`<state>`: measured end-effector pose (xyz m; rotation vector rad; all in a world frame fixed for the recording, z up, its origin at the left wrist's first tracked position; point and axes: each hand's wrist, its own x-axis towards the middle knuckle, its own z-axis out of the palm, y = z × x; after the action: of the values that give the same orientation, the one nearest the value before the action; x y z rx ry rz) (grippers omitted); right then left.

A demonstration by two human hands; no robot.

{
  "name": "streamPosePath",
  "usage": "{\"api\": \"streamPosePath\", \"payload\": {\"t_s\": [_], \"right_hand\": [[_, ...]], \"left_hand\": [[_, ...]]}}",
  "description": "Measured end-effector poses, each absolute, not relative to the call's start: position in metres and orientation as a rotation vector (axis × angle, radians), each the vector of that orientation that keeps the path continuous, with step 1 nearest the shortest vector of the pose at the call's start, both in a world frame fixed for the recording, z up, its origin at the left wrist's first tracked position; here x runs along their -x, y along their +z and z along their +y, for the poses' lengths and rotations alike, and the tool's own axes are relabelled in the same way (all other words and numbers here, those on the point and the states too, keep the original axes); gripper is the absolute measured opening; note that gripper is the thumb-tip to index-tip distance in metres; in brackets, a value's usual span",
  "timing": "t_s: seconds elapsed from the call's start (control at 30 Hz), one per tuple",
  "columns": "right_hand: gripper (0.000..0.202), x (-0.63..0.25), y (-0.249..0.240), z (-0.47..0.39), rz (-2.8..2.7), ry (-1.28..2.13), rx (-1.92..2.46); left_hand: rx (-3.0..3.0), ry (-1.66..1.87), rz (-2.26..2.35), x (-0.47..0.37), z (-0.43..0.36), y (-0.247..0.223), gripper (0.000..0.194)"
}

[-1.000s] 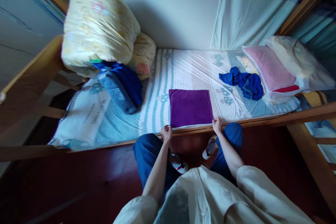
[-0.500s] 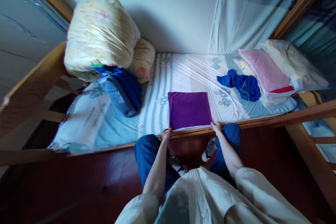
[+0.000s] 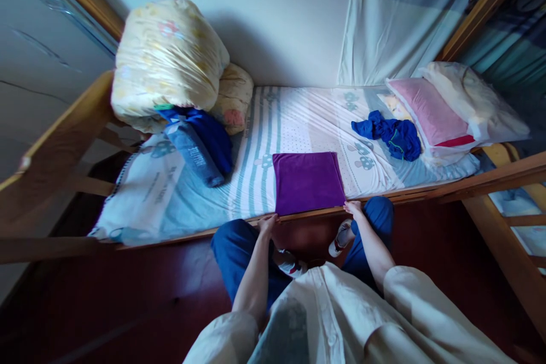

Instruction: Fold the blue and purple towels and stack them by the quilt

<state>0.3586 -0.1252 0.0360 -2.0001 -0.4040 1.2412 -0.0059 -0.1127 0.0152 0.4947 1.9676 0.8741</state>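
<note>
At the right end of the bed (image 3: pixel 426 190), a translucent plastic bag (image 3: pixel 509 125) seems to hold a pale bundle (image 3: pixel 463 82), beside a pink pillow (image 3: pixel 429 111). A flat purple cloth (image 3: pixel 309 182) lies on the patterned sheet (image 3: pixel 311 119) at the near edge, the left hand (image 3: pixel 266 224) pinching its near left corner in its grip and the right hand (image 3: pixel 354 209) its near right. Behind are a pale wall (image 3: pixel 281 17) and curtain (image 3: pixel 379 28); the floor (image 3: pixel 128 307) is dark red.

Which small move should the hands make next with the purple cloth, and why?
I'd probably lift both near corners together: the purple cloth lies flat on the bed, and the left hand and right hand are each at one of those corners.
</note>
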Motion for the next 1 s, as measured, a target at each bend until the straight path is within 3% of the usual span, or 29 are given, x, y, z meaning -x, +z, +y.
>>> {"api": "streamPosePath", "payload": {"t_s": [0.17,0.4,0.73,0.83,1.0], "right_hand": [[0.023,-0.361,0.037,-0.134,-0.377,1.292,1.929],[0.012,-0.36,0.039,-0.121,-0.417,1.22,1.796],[0.046,-0.359,0.027,-0.101,-0.783,1.125,1.732],[0.042,-0.362,0.021,-0.096,-0.937,1.02,1.807],[0.03,-0.367,0.01,-0.086,-1.053,0.8,1.871]], "left_hand": [[-0.354,0.86,1.822,0.008,-0.12,0.016,0.018],[-0.381,0.923,1.722,0.012,-0.104,0.021,0.018],[-0.59,0.943,1.605,0.019,-0.085,0.019,0.04],[-0.823,0.873,1.701,0.021,-0.079,0.014,0.045],[-0.971,0.842,1.857,0.029,-0.065,0.006,0.032]]}}
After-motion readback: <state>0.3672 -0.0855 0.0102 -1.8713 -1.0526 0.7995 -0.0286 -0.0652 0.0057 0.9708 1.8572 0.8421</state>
